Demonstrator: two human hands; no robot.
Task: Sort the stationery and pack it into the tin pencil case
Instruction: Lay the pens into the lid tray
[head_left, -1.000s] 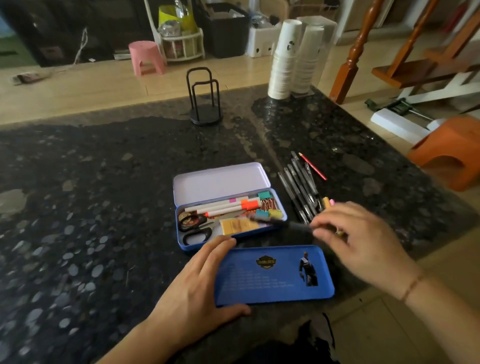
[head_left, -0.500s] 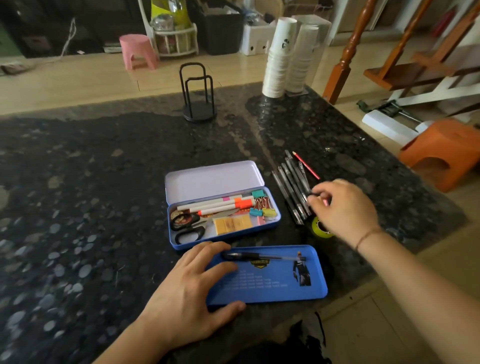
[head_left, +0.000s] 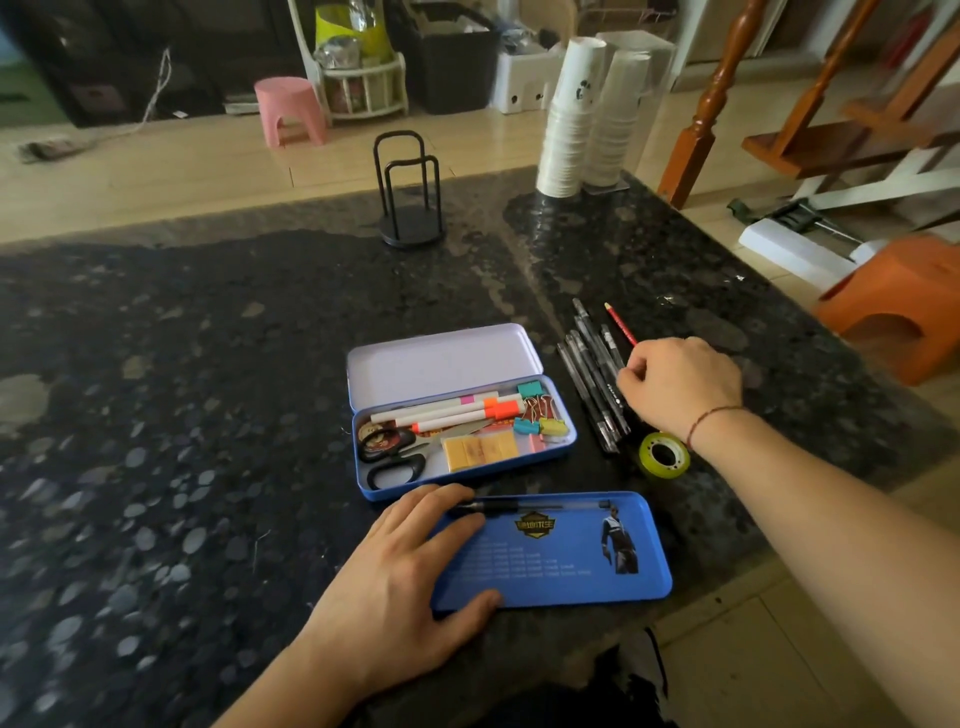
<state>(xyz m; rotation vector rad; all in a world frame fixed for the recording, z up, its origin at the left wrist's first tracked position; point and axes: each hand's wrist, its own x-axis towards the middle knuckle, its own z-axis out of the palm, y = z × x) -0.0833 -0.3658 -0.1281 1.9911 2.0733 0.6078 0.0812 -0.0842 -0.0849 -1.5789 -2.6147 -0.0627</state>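
The open tin pencil case (head_left: 566, 448) lies mid-table with its lid (head_left: 439, 364) folded back. It holds white markers (head_left: 447, 413), black scissors (head_left: 395, 462), coloured binder clips (head_left: 540, 415) and yellow sticky notes (head_left: 480, 451). Nearer me lies a blue tray (head_left: 571, 577) with one black pen (head_left: 530, 505) along its far edge. My left hand (head_left: 400, 587) lies over the tray's left end, thumb against the near rim. My right hand (head_left: 680, 387) is curled over a row of black pens (head_left: 592, 384) beside a red pencil (head_left: 620, 323); what its fingertips pinch is hidden.
A yellow-green tape roll (head_left: 664, 456) lies just under my right wrist. A black wire stand (head_left: 410, 208) and two stacks of paper cups (head_left: 587, 114) stand at the back. The table's right edge runs close behind my right hand, with an orange stool (head_left: 898, 306) beyond.
A second ago my right hand carried a black pen across the case; that pen now lies on the blue tray. The hand has gone back to the pen row and shifted slightly farther back.
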